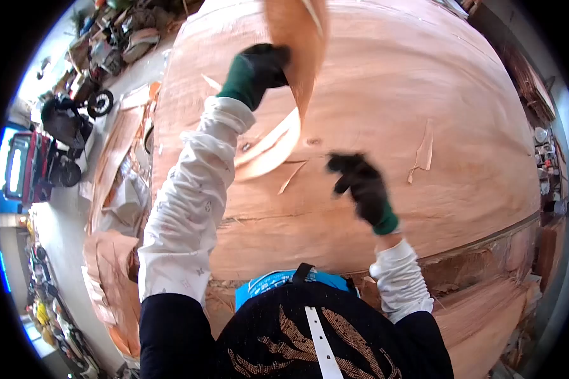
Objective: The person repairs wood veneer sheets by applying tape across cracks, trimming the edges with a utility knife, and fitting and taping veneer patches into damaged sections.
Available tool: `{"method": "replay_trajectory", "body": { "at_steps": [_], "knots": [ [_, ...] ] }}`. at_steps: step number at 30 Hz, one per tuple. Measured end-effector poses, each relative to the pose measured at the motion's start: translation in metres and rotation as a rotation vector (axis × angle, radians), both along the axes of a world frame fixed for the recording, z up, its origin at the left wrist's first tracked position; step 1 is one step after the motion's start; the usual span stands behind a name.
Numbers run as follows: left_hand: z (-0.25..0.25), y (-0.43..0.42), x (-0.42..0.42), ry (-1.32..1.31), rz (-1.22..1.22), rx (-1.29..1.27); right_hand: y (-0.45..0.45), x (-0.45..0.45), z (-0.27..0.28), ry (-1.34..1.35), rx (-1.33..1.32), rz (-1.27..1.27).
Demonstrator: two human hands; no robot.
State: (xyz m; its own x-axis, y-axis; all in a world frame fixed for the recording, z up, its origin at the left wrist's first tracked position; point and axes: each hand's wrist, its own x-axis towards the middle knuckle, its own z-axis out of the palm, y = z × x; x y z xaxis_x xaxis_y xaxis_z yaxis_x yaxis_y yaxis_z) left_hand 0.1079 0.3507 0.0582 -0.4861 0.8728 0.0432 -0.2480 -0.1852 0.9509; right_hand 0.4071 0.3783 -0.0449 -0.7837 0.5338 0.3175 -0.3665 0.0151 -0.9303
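My left hand [267, 68], in a black and green glove, is closed on the edge of a long, curling strip of wood veneer [300, 57]. The strip rises past the top of the view, and its lower end bends down toward the large veneer sheet [373, 82] in front of me. Over the middle of that sheet hovers my right hand [360, 180], gloved alike and a little blurred. Its fingers are bent but apart, with nothing seen between them. Small torn veneer scraps [425, 151] lie on the sheet to its right.
Broken veneer pieces [110, 265] are heaped at the left of the stack. More veneer layers [480, 303] lie near my right side. Farther left stand a motorcycle [69, 126] and a red vehicle [28, 165]. Sacks and clutter [117, 47] fill the back left.
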Motion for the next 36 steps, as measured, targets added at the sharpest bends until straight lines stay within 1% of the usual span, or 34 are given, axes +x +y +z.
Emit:
{"method": "replay_trajectory", "body": {
  "at_steps": [1,2,3,4,5,6,7,8,9,10,11,12,13,14,15,16,17,18,19,20,21,22,23,24,27,28,29,30,31,33,34,35,36],
  "knots": [
    [0.019,0.005,0.003,-0.028,0.105,0.017,-0.017,-0.006,-0.003,-0.029,-0.068,0.140],
    [0.029,0.009,0.000,-0.091,0.118,0.057,-0.035,-0.011,-0.006,-0.069,-0.134,0.274],
    [0.039,0.009,-0.006,-0.155,0.131,0.095,-0.053,-0.016,0.006,-0.266,-0.519,0.379],
    [0.045,0.004,-0.009,-0.188,0.132,0.149,-0.054,-0.027,0.007,-0.239,-0.572,0.323],
    [0.034,0.007,-0.025,-0.256,0.112,0.231,-0.052,-0.033,0.007,-0.215,-0.628,0.270],
    [0.034,0.000,-0.028,-0.305,0.078,0.296,-0.041,-0.037,-0.002,-0.078,-0.672,0.284],
    [0.034,-0.010,-0.028,-0.354,0.044,0.361,-0.026,-0.045,-0.016,0.144,-0.914,0.284],
    [0.029,-0.017,-0.029,-0.380,0.033,0.374,-0.011,-0.052,-0.029,0.381,-1.143,0.301],
    [0.016,-0.024,-0.035,-0.362,0.096,0.382,0.005,-0.051,-0.030,0.512,-1.139,0.373],
    [-0.004,-0.030,-0.040,0.074,0.217,0.213,0.010,-0.051,-0.018,0.562,-1.111,0.176],
    [-0.017,-0.039,-0.037,0.080,0.289,0.139,0.012,-0.049,-0.007,0.599,-1.082,-0.023],
    [-0.025,-0.047,-0.032,0.081,0.356,0.063,0.022,-0.045,-0.011,0.612,-1.114,0.019],
    [-0.037,-0.055,-0.023,-0.343,0.370,0.100,0.029,-0.041,-0.019,0.559,-1.056,-0.007],
    [-0.059,-0.063,-0.021,-0.347,0.387,0.088,0.033,-0.034,-0.029,0.485,-1.036,0.015],
    [-0.071,-0.067,-0.010,-0.356,0.489,-0.006,0.036,-0.026,-0.038,0.407,-1.015,0.037],
    [-0.108,-0.075,-0.016,-0.186,0.464,0.038,0.037,-0.018,-0.044,0.207,-0.966,0.003],
    [-0.133,-0.081,-0.016,-0.170,0.482,0.001,0.033,-0.008,-0.051,0.007,-0.910,-0.027],
    [-0.153,-0.088,-0.011,-0.171,0.513,-0.030,0.022,-0.002,-0.044,-0.192,-0.850,-0.054],
    [-0.173,-0.096,-0.005,-0.274,0.561,-0.084,-0.001,0.006,-0.039,-0.384,-0.689,-0.089],
    [-0.188,-0.103,0.002,-0.366,0.609,-0.124,-0.018,0.021,-0.050,-0.449,-0.331,0.064],
    [-0.171,-0.109,0.019,-0.579,0.681,-0.233,-0.030,0.028,-0.049,-0.522,-0.175,0.101],
    [-0.182,-0.115,0.024,-0.622,0.709,-0.268,-0.042,0.035,-0.048,-0.585,-0.014,0.133],
    [-0.193,-0.123,0.028,-0.631,0.724,-0.300,-0.057,0.031,-0.025,-0.677,-0.056,0.042],
    [-0.201,-0.130,0.031,-0.638,0.738,-0.326,-0.066,0.030,-0.013,-0.765,-0.092,-0.052],
    [-0.207,-0.142,0.041,-0.695,0.766,-0.393,-0.052,0.008,-0.026,-0.728,0.734,-0.402],
    [-0.206,-0.144,0.043,-0.716,0.770,-0.412,-0.044,0.001,-0.039,-0.780,0.761,-0.404],
    [-0.215,-0.151,0.042,-0.584,0.721,-0.367,-0.034,-0.004,-0.058,-0.831,0.785,-0.408],
    [-0.220,-0.161,0.042,-0.454,0.670,-0.322,-0.028,-0.002,-0.061,-0.902,0.799,-0.346],
    [-0.225,-0.167,0.041,-0.460,0.663,-0.324,-0.022,-0.001,-0.065,-0.972,0.814,-0.281],
    [-0.170,-0.181,0.060,-0.620,0.662,-0.381,-0.012,0.005,-0.040,-1.138,0.812,-0.013],
    [-0.144,-0.194,0.069,-0.641,0.646,-0.394,-0.019,0.005,-0.010,-1.220,0.793,0.006],
    [-0.128,-0.213,0.071,-0.669,0.589,-0.419,-0.018,0.013,-0.001,-1.159,0.660,0.058],
    [-0.116,-0.233,0.075,-0.520,0.544,-0.442,-0.012,0.025,0.004,-1.097,0.527,0.106]
  ]
}}
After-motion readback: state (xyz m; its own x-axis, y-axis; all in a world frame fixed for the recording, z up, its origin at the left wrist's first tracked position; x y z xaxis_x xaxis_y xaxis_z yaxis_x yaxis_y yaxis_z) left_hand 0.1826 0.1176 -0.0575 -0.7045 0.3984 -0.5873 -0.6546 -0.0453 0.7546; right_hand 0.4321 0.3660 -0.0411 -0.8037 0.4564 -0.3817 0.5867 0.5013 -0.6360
